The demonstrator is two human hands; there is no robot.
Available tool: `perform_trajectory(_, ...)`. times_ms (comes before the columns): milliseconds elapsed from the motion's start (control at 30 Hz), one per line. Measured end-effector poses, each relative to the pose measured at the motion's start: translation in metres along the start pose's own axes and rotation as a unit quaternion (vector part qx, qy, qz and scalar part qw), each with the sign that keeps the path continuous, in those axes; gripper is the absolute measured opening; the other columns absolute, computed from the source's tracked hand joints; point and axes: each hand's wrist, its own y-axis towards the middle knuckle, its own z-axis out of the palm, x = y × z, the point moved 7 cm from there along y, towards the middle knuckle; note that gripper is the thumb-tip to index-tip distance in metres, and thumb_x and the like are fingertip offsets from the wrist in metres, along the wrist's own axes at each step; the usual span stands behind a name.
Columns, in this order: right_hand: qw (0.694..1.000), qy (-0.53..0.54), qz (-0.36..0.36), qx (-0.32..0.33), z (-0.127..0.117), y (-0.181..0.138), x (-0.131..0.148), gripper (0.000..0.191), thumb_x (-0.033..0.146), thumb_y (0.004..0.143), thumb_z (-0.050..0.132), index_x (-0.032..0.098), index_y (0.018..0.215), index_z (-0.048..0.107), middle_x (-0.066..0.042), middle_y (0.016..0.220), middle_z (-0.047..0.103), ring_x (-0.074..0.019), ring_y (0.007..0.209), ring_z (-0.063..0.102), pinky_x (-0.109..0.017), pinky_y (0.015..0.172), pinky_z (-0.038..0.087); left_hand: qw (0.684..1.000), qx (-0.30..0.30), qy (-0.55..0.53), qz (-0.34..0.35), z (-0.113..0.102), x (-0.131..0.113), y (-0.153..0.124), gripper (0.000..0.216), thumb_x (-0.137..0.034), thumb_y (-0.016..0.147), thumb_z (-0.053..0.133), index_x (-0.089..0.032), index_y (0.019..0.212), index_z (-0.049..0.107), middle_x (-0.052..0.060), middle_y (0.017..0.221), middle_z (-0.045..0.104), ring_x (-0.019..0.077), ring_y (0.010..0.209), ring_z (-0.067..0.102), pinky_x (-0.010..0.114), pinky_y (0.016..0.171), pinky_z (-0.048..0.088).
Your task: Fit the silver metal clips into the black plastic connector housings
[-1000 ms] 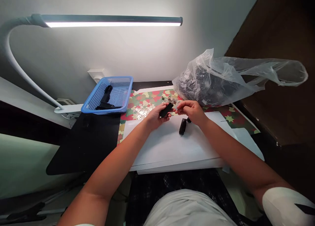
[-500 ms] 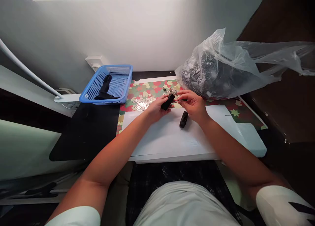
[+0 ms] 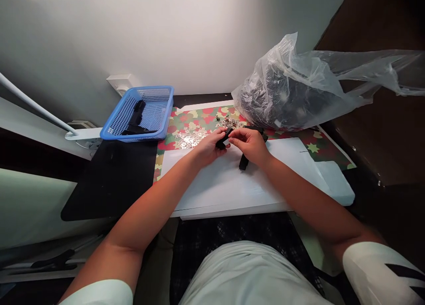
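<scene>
Head view: L hand (image 3: pixel 210 148), fingers curled round blk block (image 3: pixel 223 140), rt of blue basket (image 3: pixel 104 133); R hand (image 3: pixel 251 146), fingers bunched by block's end, can't tell if gripping. Prob. light, stiff, slightly slick; best held by long sides.

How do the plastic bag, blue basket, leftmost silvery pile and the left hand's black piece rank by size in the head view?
1. Plastic bag
2. Blue basket
3. Leftmost silvery pile
4. Held black piece, though partly hidden
</scene>
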Motion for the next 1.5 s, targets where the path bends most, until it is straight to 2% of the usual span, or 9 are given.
perform_trajectory(167, 1.0, -0.022, 0.004, -0.006, -0.001, -0.001, -0.001, 0.019, 0.038, 0.078, 0.071, 0.02, 0.083, 0.07, -0.003, 0.082, 0.073, -0.0182, 0.075, 0.067, -0.033, 0.075, 0.054, 1.0, 0.004, 0.008, -0.005, 0.0, 0.001, -0.001, 0.024, -0.025, 0.083, 0.067, -0.021, 0.105, 0.058, -0.002, 0.082, 0.059, 0.0078, 0.061, 0.058, 0.018, 0.051, 0.043)
perform_trajectory(333, 0.997, -0.065, -0.028, -0.022, -0.002, -0.002, 0.006, 0.012, 0.032, 0.079, 0.068, 0.02, 0.082, 0.07, -0.003, 0.081, 0.072, -0.0174, 0.075, 0.065, -0.032, 0.072, 0.051, 1.0, 0.011, 0.007, -0.011, 0.0, 0.003, 0.0, 0.027, -0.029, 0.083, 0.068, -0.023, 0.105, 0.055, -0.003, 0.083, 0.058, 0.007, 0.057, 0.057, 0.016, 0.047, 0.039)
perform_trajectory(733, 0.996, -0.076, -0.033, -0.026, -0.003, -0.003, 0.005, 0.011, 0.029, 0.081, 0.067, 0.02, 0.083, 0.071, -0.003, 0.083, 0.072, -0.017, 0.074, 0.063, -0.031, 0.071, 0.049, 0.999, 0.019, 0.022, -0.015, 0.002, 0.005, -0.001, 0.029, -0.031, 0.083, 0.069, -0.024, 0.106, 0.055, -0.003, 0.083, 0.056, 0.0049, 0.055, 0.055, 0.014, 0.046, 0.038)
perform_trajectory(933, 0.987, -0.14, -0.061, -0.046, -0.004, -0.005, 0.013, 0.008, 0.027, 0.082, 0.065, 0.021, 0.081, 0.07, -0.004, 0.085, 0.072, -0.0168, 0.071, 0.061, -0.03, 0.068, 0.048, 0.999, 0.022, 0.033, -0.019, 0.006, 0.004, -0.003, 0.024, -0.03, 0.084, 0.067, -0.022, 0.104, 0.057, -0.002, 0.081, 0.055, 0.0047, 0.053, 0.054, 0.013, 0.042, 0.034)
perform_trajectory(1233, 0.97, -0.214, -0.094, -0.062, -0.004, -0.008, 0.018, 0.007, 0.025, 0.084, 0.064, 0.022, 0.079, 0.069, -0.003, 0.08, 0.071, -0.0171, 0.067, 0.059, -0.031, 0.066, 0.046, 0.999, 0.024, 0.023, -0.025, 0.011, 0.004, -0.006, 0.022, -0.027, 0.086, 0.065, -0.022, 0.106, 0.057, -0.002, 0.081, 0.055, 0.0048, 0.054, 0.054, 0.013, 0.044, 0.037)
perform_trajectory(1400, 0.968, -0.224, -0.098, -0.062, -0.004, -0.009, 0.02, 0.008, 0.025, 0.084, 0.064, 0.022, 0.078, 0.068, -0.003, 0.079, 0.071, -0.0175, 0.068, 0.059, -0.031, 0.066, 0.045, 0.999, 0.029, 0.028, -0.028, 0.011, 0.005, -0.006, 0.022, -0.028, 0.087, 0.064, -0.022, 0.106, 0.057, -0.002, 0.084, 0.056, 0.0044, 0.055, 0.054, 0.013, 0.044, 0.038)
perform_trajectory(1500, 0.976, -0.193, -0.076, -0.061, -0.005, -0.008, 0.017, 0.009, 0.027, 0.083, 0.065, 0.022, 0.077, 0.069, -0.003, 0.079, 0.071, -0.0171, 0.068, 0.059, -0.031, 0.067, 0.046, 0.999, 0.033, 0.02, -0.03, 0.011, 0.005, -0.005, 0.021, -0.027, 0.087, 0.064, -0.022, 0.106, 0.057, -0.002, 0.083, 0.055, 0.0043, 0.054, 0.053, 0.013, 0.043, 0.037)
